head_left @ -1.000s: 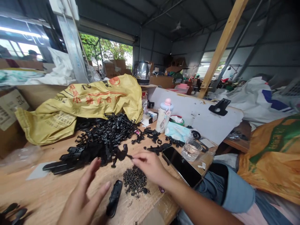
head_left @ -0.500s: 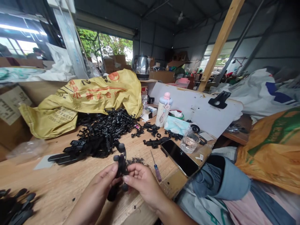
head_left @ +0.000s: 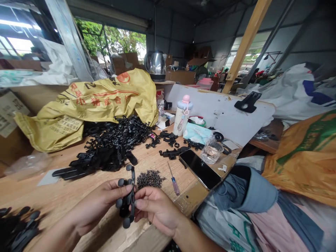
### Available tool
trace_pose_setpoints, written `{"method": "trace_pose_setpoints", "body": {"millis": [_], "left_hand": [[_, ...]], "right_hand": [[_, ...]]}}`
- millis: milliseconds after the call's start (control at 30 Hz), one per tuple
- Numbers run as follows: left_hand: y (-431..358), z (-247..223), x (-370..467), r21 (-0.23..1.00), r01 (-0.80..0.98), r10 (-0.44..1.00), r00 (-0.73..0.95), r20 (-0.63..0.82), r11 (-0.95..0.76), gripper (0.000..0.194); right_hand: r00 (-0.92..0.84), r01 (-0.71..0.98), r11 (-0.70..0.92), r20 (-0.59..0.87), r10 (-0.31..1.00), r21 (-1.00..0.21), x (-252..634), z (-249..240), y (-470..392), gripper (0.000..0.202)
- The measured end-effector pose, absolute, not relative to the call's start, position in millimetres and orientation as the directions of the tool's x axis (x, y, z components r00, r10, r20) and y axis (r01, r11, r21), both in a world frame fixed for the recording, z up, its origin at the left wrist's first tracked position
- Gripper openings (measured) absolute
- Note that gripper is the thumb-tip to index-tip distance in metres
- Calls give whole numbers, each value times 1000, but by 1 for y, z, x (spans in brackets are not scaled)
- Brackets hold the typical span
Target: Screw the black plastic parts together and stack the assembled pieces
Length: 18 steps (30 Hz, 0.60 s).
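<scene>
Between both hands, above the front of the wooden table, is a black plastic bracket (head_left: 132, 178) with round padded ends on its arms. My left hand (head_left: 111, 193) is closed on its left side, thumb across the front. The fingertips of my right hand (head_left: 154, 206) pinch its right edge; whether they also hold a small part is hidden. Just beyond the hands lies a heap of tiny dark screws (head_left: 150, 179). To its right rests a screwdriver (head_left: 174, 184) with a clear purple-blue handle. A large pile of black plastic parts (head_left: 115, 143) spreads behind on the left.
A phone (head_left: 201, 169), a glass (head_left: 212, 152) and a pink-lidded bottle (head_left: 183, 117) stand or lie at the right. A yellow sack (head_left: 105, 101) covers the back of the pile. More black brackets (head_left: 22, 227) lie at the near left.
The bracket has turned, so several padded ends now show toward me. Both hands have shifted slightly and regripped it, uncovering more of the screw heap. The view has tipped slightly downward.
</scene>
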<state>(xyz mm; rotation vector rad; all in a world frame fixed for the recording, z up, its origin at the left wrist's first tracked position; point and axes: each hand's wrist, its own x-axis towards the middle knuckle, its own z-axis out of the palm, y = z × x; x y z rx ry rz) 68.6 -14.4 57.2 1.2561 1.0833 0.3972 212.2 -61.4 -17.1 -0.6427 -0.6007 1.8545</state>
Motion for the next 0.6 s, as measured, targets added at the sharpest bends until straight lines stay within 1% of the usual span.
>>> {"method": "trace_pose_setpoints", "body": {"millis": [67, 100, 133, 167, 200, 233, 267, 300, 333, 367, 400, 433, 467, 500, 533, 567, 600], "left_hand": [[-14, 57, 69, 905, 292, 762, 492, -420, 311, 23], [-13, 57, 69, 907, 296, 757, 506, -414, 299, 24], [-13, 57, 69, 909, 305, 752, 517, -408, 284, 25], [-12, 58, 68, 909, 323, 748, 525, -405, 265, 26], [-11, 59, 67, 905, 351, 748, 528, -402, 239, 27], [-10, 60, 66, 898, 391, 746, 533, -400, 202, 28], [-9, 61, 66, 884, 444, 738, 545, -398, 149, 29], [-7, 63, 65, 857, 509, 722, 563, -403, 81, 29], [-6, 65, 65, 814, 580, 701, 579, -416, 3, 28], [-5, 67, 65, 758, 647, 684, 587, -432, -77, 27], [-4, 69, 66, 698, 700, 678, 586, -443, -149, 25], [-4, 72, 68, 642, 739, 683, 578, -446, -205, 24], [-3, 75, 70, 601, 762, 698, 566, -439, -240, 24], [-2, 78, 72, 587, 768, 709, 563, -425, -257, 25], [-1, 81, 74, 604, 753, 709, 573, -410, -260, 26], [0, 84, 75, 647, 722, 700, 594, -398, -245, 27], [0, 87, 76, 710, 677, 712, 596, -372, -196, 25]], "right_hand": [[-358, -668, -364, -148, 922, -649, 213, -21, -61, 39], [-379, -649, -374, -145, 914, -663, 213, -23, -61, 39], [-382, -611, -367, -145, 913, -701, 215, -24, -61, 38], [-345, -552, -324, -143, 928, -768, 217, -24, -62, 35], [-255, -461, -236, -127, 959, -856, 221, -23, -63, 31], [-121, -326, -106, -70, 990, -939, 224, -20, -64, 26], [18, -144, 45, 42, 999, -989, 229, -16, -66, 20], [112, 62, 194, 200, 973, -979, 233, -11, -67, 19], [130, 254, 316, 356, 925, -914, 237, -6, -69, 24], [77, 401, 410, 476, 876, -819, 240, -1, -70, 32], [-20, 492, 483, 545, 838, -724, 242, 4, -70, 38], [-117, 534, 535, 569, 814, -655, 244, 8, -70, 40], [-182, 543, 562, 565, 805, -625, 245, 10, -69, 39], [-201, 534, 565, 554, 808, -630, 245, 11, -67, 35], [-183, 512, 552, 544, 819, -658, 245, 10, -65, 31], [-136, 484, 532, 540, 830, -695, 244, 9, -63, 28], [-74, 456, 508, 537, 840, -731, 244, 7, -62, 25]]}}
